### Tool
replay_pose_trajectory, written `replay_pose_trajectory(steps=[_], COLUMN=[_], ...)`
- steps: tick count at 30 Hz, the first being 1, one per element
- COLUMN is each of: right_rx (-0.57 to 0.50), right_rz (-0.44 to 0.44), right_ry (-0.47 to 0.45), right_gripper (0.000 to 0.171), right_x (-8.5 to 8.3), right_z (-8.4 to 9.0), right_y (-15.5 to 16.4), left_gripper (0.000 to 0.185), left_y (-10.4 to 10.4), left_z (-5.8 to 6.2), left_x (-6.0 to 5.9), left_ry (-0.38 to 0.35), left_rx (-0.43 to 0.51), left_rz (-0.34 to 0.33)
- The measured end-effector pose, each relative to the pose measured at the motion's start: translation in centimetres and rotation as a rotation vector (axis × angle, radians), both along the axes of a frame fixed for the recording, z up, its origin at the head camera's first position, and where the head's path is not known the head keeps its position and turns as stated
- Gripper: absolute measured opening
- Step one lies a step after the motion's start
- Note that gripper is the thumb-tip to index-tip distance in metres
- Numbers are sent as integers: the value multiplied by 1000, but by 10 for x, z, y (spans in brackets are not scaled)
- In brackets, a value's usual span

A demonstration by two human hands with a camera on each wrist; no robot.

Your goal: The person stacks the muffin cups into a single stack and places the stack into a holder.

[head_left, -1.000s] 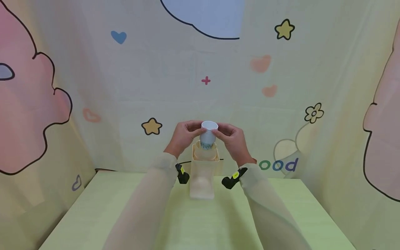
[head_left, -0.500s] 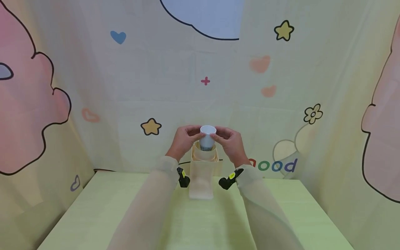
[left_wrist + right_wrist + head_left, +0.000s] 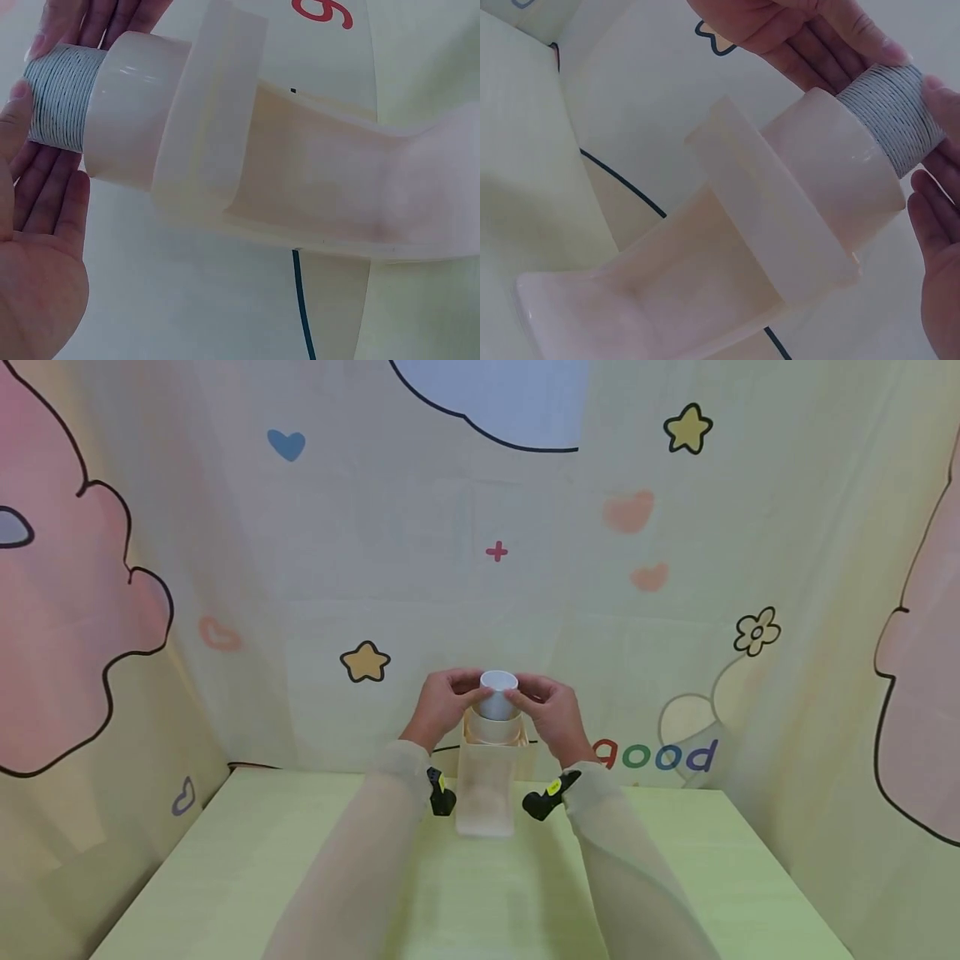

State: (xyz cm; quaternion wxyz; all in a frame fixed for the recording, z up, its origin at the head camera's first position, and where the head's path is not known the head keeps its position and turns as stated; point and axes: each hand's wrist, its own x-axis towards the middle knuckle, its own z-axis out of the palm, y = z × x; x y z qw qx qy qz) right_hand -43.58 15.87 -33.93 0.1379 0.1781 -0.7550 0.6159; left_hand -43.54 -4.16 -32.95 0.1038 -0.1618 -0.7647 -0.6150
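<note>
A stack of white paper cups [image 3: 498,695] stands upright in the round top opening of a tall cream dispenser [image 3: 486,789] at the table's far middle. My left hand [image 3: 457,697] holds the stack's left side, and my right hand [image 3: 534,700] holds its right side. In the left wrist view the ribbed cup stack [image 3: 64,97] sticks out of the dispenser's collar [image 3: 135,112], with my left hand [image 3: 37,247] at it, thumb touching. The right wrist view shows the cup stack [image 3: 892,112] between my right hand [image 3: 937,247] and my left hand [image 3: 795,30].
The dispenser stands on a pale green table [image 3: 225,877] walled on three sides by a cartoon-printed cloth backdrop [image 3: 300,568]. A thin dark cable [image 3: 301,307] runs behind the dispenser. Black camera mounts [image 3: 441,795] sit at both wrists.
Both hands have moved down with the cup stack, which now sits deeper in the dispenser's top; less of it shows above the collar.
</note>
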Motion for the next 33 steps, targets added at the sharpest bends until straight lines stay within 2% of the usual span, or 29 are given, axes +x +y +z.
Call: replay_pose_trajectory(steps=[15, 33], right_rx=[13, 7], right_rz=[10, 4], right_ry=[-37, -75], right_gripper=[40, 41], right_x=[-1, -1], right_z=[-14, -22], right_y=[1, -1], left_gripper=[35, 36], left_y=[1, -1], left_z=[-14, -18], left_x=[-2, 0], left_ry=[-16, -26], left_rx=[-51, -101], left_rz=[20, 30])
